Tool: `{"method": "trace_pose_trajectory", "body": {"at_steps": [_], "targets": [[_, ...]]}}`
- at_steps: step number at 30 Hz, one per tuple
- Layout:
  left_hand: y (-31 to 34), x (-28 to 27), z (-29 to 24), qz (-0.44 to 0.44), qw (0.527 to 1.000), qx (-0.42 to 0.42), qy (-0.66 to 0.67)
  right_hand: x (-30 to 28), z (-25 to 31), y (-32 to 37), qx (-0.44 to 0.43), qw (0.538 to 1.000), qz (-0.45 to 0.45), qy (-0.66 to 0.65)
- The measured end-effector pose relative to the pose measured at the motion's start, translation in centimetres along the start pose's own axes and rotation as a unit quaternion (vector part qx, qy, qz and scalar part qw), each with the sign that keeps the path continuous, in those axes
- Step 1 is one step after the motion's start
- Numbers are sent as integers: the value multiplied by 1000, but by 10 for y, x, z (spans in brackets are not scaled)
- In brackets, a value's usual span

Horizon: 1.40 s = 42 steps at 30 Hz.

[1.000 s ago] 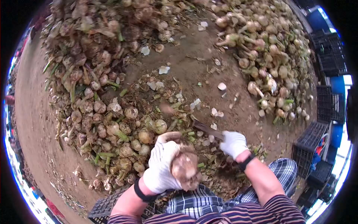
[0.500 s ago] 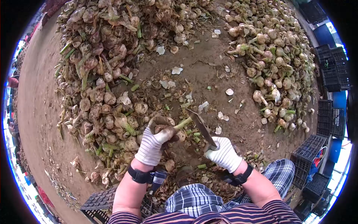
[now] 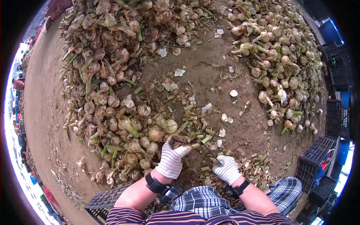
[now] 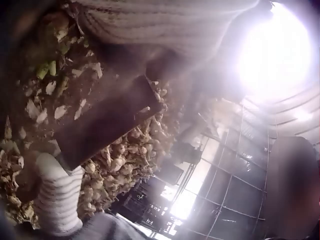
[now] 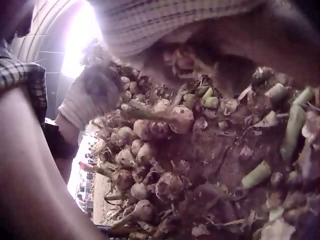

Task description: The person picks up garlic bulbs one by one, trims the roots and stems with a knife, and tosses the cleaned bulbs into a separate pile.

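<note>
The left hand (image 3: pixel 171 159) is gripping a garlic bulb (image 3: pixel 180 139) just to the left of the knife (image 3: pixel 208 148). Its fingers are curling round the bulb. The stalk (image 3: pixel 198 144) is pointing from the bulb towards the blade, so the long axis is running from one hand across to the other.

The right hand (image 3: pixel 227 170) is closing round the knife handle at the blade's near end, and the blade is slanting away and to the left, reaching the stalk. The left hand is lying nearer to the bulb and the right nearer to the stalk tip.

Cut stalk pieces (image 3: pixel 204 139) are lying around the knife. A large heap (image 3: pixel 112 93) is rising to its left, and a second heap (image 3: pixel 281 63) beyond it to the right. Black crates (image 3: pixel 313 150) are standing to the right of the knife, with another crate (image 3: pixel 101 204) on the near left. What the crates are holding cannot be told.
</note>
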State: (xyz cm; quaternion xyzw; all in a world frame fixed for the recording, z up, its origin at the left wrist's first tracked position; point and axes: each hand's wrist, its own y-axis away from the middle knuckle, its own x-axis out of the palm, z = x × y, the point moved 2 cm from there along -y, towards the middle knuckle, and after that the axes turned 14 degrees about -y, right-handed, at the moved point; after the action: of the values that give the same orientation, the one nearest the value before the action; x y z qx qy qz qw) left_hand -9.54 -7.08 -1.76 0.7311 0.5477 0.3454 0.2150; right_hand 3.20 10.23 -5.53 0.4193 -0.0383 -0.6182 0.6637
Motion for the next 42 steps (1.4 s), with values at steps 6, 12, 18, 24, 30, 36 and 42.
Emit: {"method": "trace_pose_trajectory", "body": {"at_steps": [6, 12, 18, 24, 30, 36, 42], "targets": [[-11, 12, -125, 72, 942, 319, -78, 60, -166, 35, 149, 973, -57, -164], [-60, 97, -162, 277, 882, 356, -138, 12, -59, 12, 107, 964, -98, -221], [-88, 5, -55, 198, 276, 67, -938, -31, -79, 19, 154, 930, -174, -286], [-113, -29, -55, 156, 367, -36, -916, -39, -49, -11, 78, 978, -133, -142], [-63, -36, -50, 43, 601, 126, -788, -69, 31, -12, -16, 997, -67, 22], [-25, -8, -32, 234, 714, 341, -565, -70, 71, -9, -164, 983, -40, 71], [-21, 1, 20, 132, 962, 125, -205, -69, 86, 2, -206, 973, -26, 97]]}}
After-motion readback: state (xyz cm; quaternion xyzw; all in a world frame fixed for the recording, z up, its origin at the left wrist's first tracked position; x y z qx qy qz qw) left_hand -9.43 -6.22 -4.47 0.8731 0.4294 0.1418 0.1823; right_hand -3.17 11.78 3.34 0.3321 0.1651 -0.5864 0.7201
